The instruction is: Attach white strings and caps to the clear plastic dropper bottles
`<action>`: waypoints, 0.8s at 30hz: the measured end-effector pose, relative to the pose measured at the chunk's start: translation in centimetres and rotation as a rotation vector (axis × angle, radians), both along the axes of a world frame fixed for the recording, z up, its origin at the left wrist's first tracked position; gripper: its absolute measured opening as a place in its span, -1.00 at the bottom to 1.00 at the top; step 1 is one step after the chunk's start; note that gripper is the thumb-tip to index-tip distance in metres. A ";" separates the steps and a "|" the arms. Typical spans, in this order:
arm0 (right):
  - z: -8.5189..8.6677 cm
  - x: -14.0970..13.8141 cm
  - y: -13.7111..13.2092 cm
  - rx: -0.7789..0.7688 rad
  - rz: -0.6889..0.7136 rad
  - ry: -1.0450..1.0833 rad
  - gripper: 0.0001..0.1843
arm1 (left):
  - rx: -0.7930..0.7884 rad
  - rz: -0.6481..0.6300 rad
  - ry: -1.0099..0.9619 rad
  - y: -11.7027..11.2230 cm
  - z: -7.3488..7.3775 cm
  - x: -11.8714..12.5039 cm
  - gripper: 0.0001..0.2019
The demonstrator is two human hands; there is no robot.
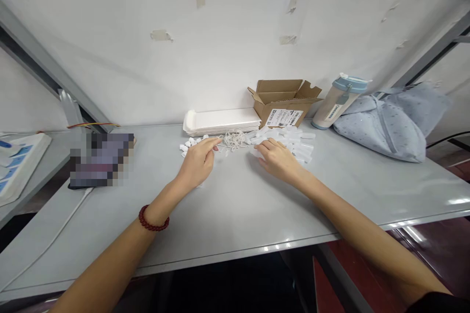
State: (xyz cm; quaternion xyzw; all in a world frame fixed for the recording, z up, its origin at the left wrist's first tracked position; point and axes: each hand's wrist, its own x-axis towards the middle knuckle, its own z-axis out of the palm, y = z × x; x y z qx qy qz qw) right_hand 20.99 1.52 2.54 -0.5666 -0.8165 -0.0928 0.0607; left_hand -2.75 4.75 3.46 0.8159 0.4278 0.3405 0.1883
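Note:
My left hand [199, 160] is beside a group of small white caps [189, 143], its fingers stretched toward the middle and the thumb apart from them. Nothing shows in its grasp. Between the hands lies a tangled heap of thin off-white cords or loops [235, 140]. My right hand [279, 158] reaches over the near left edge of a pile of translucent white plastic tubes [301, 145]. Its fingers are slightly bent and apart from the thumb, and no held thing is visible. The hand partly hides the tubes.
Behind the heap are a stack of flat white trays [223, 120] and an open cardboard box [282, 105]. A tumbler [338, 102] and a light blue cloth bag [382, 124] stand at the right. A blurred phone [105, 159] with a white cable [55, 237] lies left, near a power strip [27, 166].

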 end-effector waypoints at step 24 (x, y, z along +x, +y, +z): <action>-1.5 -2.2 -1.8 -0.098 0.264 0.510 -0.46 | 0.312 -0.167 0.029 -1.1 -1.2 1.1 -0.68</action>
